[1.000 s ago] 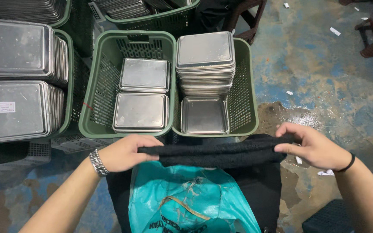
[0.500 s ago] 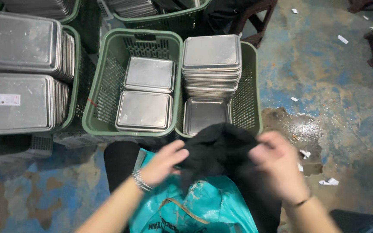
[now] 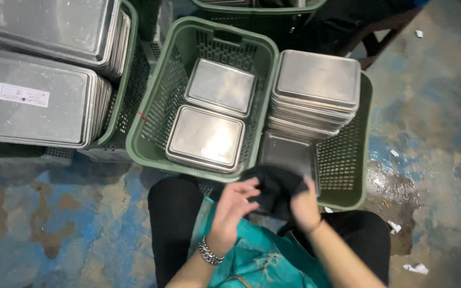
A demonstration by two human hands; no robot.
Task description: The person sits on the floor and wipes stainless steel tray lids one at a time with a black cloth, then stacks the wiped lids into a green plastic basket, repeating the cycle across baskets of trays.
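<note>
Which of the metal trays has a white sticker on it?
The big tray stack at far left, nearer of the two there; its top carries a white label. All others are bare.

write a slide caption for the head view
Both hands, left hand and right hand, bunch a black cloth over a green basket of steel trays.

Two baskets stand side by side on the floor, touching. In the left basket lie two metal trays: one at the near wall, another behind it. In the right basket a tray stack fills the far end, with a single tray before it. Left of both, a third basket holds tall tray stacks. Over the right basket's near-left corner, the left hand and right hand hold a bunched cloth between them.
</note>
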